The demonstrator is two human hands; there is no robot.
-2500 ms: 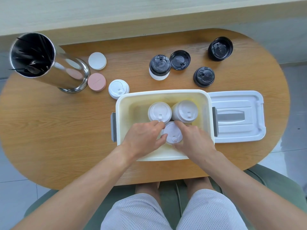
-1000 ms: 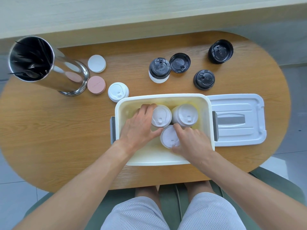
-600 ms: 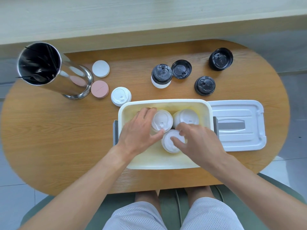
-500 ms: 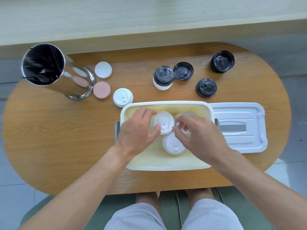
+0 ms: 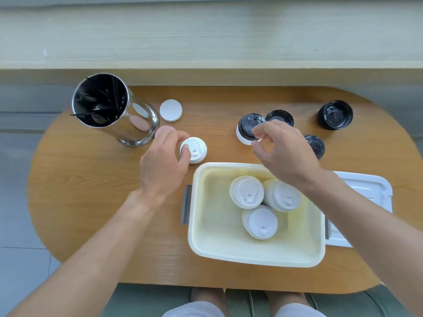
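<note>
Main thing here is the little white-lidded cup [image 5: 194, 151] standing on the table [image 5: 91, 202] just past the tub's far left corner. The left hand [image 5: 163, 163] is over it, grip curled round the lid from the left with a fingertip on top and the thumb underneath. Looks like a top-down hold so it lifts straight up. The right hand [image 5: 283, 152] is doing the same to the black-lidded cup [image 5: 246, 126] further right, grip half closed and pinching its near side between thumb and forefinger. My guess is both are headed for the cream plastic tub [image 5: 251, 255], where three cups [image 5: 247, 194] with domed white sip lids are already bunched together upright. Its lid [image 5: 366, 186] sits off to the right. Around that are loose glossy black lids [image 5: 335, 114], a flat white disc [image 5: 171, 110], a pink one [image 5: 163, 130], and a shiny steel canister [image 5: 114, 108] full of dark stirrers.
</note>
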